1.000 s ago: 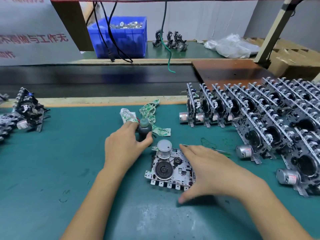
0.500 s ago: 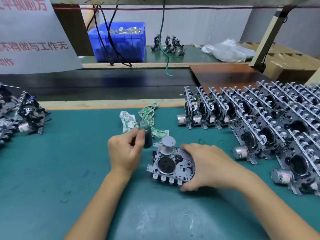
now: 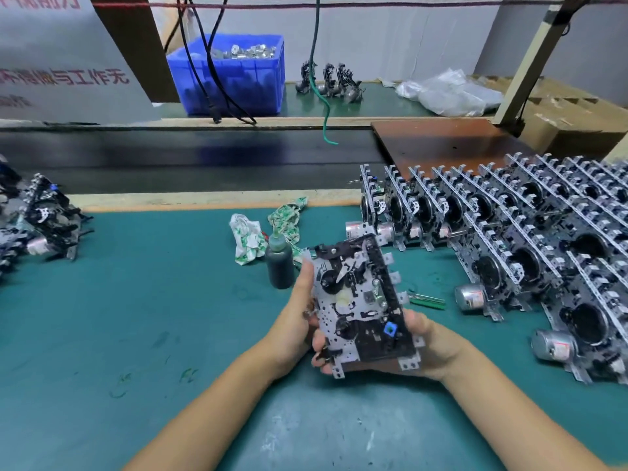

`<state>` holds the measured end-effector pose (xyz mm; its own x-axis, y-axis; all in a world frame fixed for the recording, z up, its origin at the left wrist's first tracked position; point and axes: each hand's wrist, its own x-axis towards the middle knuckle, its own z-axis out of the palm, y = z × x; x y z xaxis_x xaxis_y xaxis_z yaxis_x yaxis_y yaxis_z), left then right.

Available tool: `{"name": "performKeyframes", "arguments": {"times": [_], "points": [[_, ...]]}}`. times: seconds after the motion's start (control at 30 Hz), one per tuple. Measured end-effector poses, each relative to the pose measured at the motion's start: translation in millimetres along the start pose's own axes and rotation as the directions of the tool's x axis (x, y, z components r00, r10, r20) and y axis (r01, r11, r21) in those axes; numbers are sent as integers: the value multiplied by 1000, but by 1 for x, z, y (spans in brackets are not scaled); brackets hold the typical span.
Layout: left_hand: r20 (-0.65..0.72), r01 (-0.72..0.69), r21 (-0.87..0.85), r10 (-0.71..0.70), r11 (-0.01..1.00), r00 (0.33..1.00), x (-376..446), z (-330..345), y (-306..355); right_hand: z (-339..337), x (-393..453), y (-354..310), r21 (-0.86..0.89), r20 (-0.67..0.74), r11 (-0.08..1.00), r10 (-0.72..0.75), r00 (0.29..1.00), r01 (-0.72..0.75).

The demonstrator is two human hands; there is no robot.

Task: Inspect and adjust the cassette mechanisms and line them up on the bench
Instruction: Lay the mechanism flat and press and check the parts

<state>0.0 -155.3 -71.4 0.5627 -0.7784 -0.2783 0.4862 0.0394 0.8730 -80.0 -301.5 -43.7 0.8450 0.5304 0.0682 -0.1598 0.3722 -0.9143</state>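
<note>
Fingers (image 3: pixel 307 277) of our left hand (image 3: pixel 295 321) curl along the near-left edge of the cassette mechanism (image 3: pixel 360 307), with the thumb lying up that edge, while our right hand (image 3: pixel 428 345) cups it from below and from the right, its fingers wrapped round the lower edge. We hold the mechanism lifted off the bench (image 3: pixel 153 300) and tipped up toward us, its working face with the reels, levers and a small blue part turned to our eyes; we judge this is so we can inspect it before setting it down. Both forearms reach in from the near corners and meet at the piece, wrists slightly bent inward. Just beyond our left fingers stands a small dark bottle (image 3: pixel 279 265) with a green cap, upright and apart from the hand, likely kept near for the adjusting. Beside it, farther out, lie crumpled printed wrappers (image 3: pixel 251 239). To the right of our right hand the finished rows of mechanisms (image 3: pixel 509 239) stand on edge, close-packed, and a green-handled tool (image 3: pixel 428 299) lies between them and us. Well to the left sits another pile of mechanisms (image 3: pixel 44 219).
</note>
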Motion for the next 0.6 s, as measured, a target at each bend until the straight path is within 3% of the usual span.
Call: {"name": "performKeyframes", "arguments": {"times": [0.13, 0.2, 0.3, 0.4, 0.47, 0.5, 0.53, 0.57, 0.6], "points": [[194, 77, -241, -30, 967, 981, -2, 1, 1, -3, 1, 9, 139, -37, 985, 106, 994, -100], [258, 100, -360, -4, 927, 966, -2, 2, 6, -6, 0, 10, 12, -52, 995, 97, 994, -97], [231, 78, -403, 19, 912, 973, 0, 2, 14, -12, -5, 3, -305, -357, 931, 83, 931, -200], [169, 48, -417, 25, 908, 985, 3, 0, 11, -24, -11, -6, -422, -569, 889, -109, 815, -176], [131, 59, -471, 4, 880, 991, 4, -3, 5, -31, -12, -8, -355, -714, 925, -172, 679, -139], [119, 59, -480, -2, 875, 993, 4, -5, 2, -33, -13, -7, -410, -760, 898, -237, 605, -163], [106, 60, -472, -11, 879, 994, 3, -6, 0, -36, -13, -4, -536, -769, 802, -335, 544, -264], [100, 64, -461, -20, 885, 995, 2, -6, -1, -39, -15, -1, -663, -735, 615, -427, 526, -427], [105, 74, -458, -29, 886, 994, 2, -6, -3, -41, -16, 2, -732, -679, 372, -462, 570, -571]]}}
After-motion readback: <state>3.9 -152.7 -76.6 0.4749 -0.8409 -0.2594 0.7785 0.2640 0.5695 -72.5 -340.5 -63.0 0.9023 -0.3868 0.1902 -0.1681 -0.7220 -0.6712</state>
